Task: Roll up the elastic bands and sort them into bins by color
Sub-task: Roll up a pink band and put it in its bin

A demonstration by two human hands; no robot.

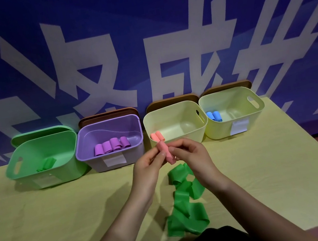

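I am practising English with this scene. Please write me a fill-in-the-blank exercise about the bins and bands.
1. Both hands, left hand and right hand, hold a rolled ____ band.
2. The purple bin holds ____ rolls.
3. The blue rolls lie in the ____ bin.
4. The unrolled band on the table is ____.

Answers: pink; four; rightmost; green

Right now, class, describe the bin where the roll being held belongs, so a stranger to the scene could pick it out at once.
Four open plastic bins stand in a row along the blue banner wall. The pale yellow bin third from the left, just beyond both hands gripping a salmon-pink rolled band, is the one. Its equally yellow neighbour bin on the right holds blue rolls; this one holds salmon-pink rolls.
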